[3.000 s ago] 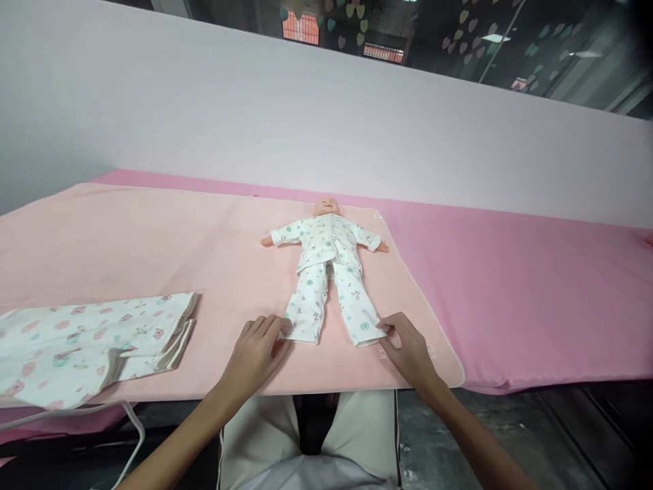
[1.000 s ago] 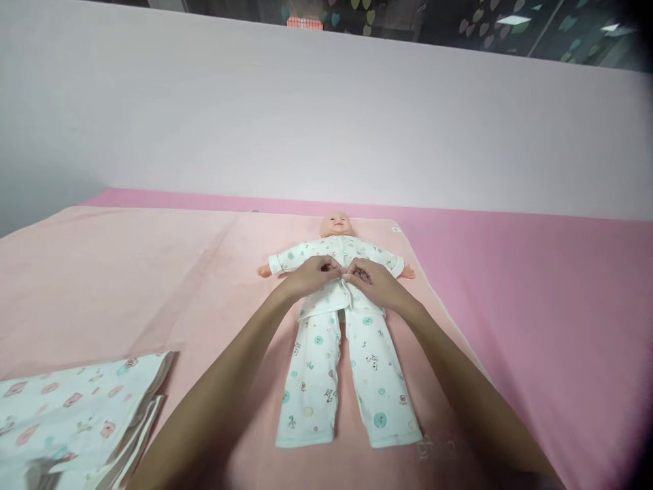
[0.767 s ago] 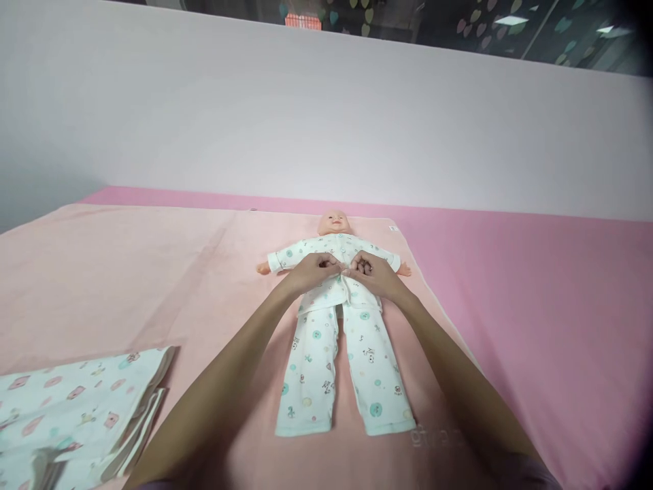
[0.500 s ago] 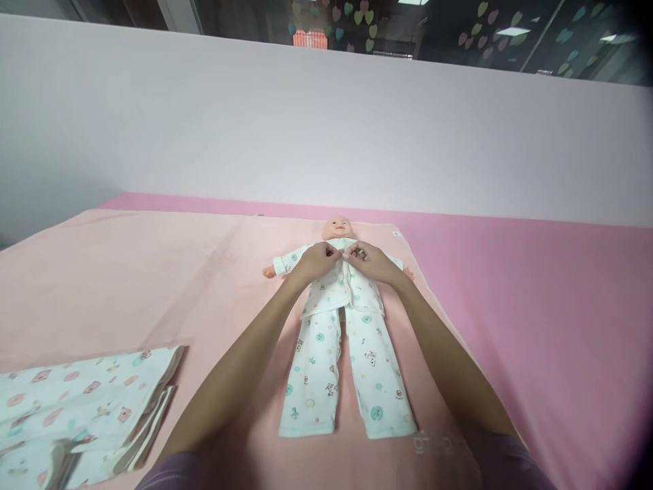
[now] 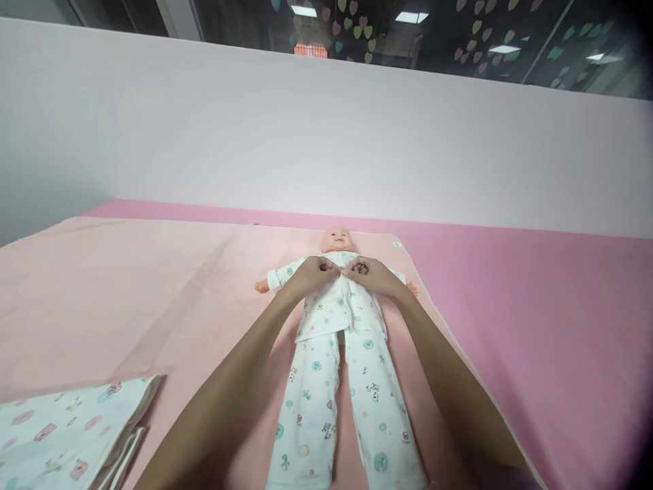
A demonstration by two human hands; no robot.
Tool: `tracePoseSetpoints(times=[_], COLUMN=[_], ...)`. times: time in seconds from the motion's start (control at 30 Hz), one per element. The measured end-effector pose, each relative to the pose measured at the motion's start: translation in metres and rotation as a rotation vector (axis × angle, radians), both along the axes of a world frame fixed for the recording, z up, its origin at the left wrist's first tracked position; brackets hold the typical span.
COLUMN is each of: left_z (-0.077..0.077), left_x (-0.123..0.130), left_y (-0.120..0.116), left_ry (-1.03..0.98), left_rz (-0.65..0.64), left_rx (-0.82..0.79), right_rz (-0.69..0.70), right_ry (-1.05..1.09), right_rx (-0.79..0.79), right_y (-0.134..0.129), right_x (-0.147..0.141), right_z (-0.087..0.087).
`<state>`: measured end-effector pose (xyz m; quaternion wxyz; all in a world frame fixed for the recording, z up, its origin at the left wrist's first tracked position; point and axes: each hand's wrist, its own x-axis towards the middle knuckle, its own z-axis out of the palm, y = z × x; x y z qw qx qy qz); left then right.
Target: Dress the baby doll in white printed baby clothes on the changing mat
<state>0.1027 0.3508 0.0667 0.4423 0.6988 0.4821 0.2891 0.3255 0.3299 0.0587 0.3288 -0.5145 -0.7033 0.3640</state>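
A baby doll (image 5: 337, 239) lies on its back, its head toward the wall and its arms spread. It wears a white printed jacket (image 5: 326, 313) and matching printed trousers (image 5: 306, 415). On the upper chest, my left hand (image 5: 317, 273) pinches one side of the jacket's front opening. My right hand (image 5: 371, 275) pinches the other side, and the fingertips of both hands nearly meet at the middle. Whatever small fastener lies between the fingertips is hidden. Lower down, the jacket's front edges lie close together over the belly.
Under the doll is a peach blanket (image 5: 204, 286) on a pink mat (image 5: 551, 327). A folded printed cloth (image 5: 66, 422) lies at the lower left. A white wall (image 5: 326, 136) rises behind, with dark glass and heart stickers above it.
The view has tilted slightly up and come nearer, so the doll and cloth sit lower in the picture. Both hands stay pinched at the jacket's chest, fingertips closer together.
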Motion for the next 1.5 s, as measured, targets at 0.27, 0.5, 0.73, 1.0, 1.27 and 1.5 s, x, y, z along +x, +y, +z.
tracePoseSetpoints(times=[0.27, 0.5, 0.73, 1.0, 1.27, 1.5], left_z=[0.010, 0.006, 0.003, -0.003, -0.014, -0.006], left_x=[0.004, 0.004, 0.005, 0.013, 0.017, 0.008], left_y=[-0.009, -0.007, -0.005, 0.016, 0.046, 0.048], left_ry=[-0.069, -0.041, -0.038, 0.024, -0.056, -0.137], left_rz=[-0.042, -0.056, -0.044, 0.189, 0.142, 0.087], left_rx=[-0.024, 0.060, 0.061, 0.119, 0.078, -0.081], right_rz=[-0.010, -0.240, -0.294, -0.336, -0.278, -0.249], right_ry=[0.045, 0.125, 0.033, -0.046, 0.027, 0.037], right_rx=[-0.106, -0.145, -0.006, 0.060, 0.067, 0.054], right_y=[0.005, -0.001, -0.023, 0.005, 0.047, 0.054], right_x=[0.006, -0.012, -0.027, -0.023, -0.019, -0.017], right_z=[-0.004, -0.007, 0.001, 0.006, -0.013, -0.017])
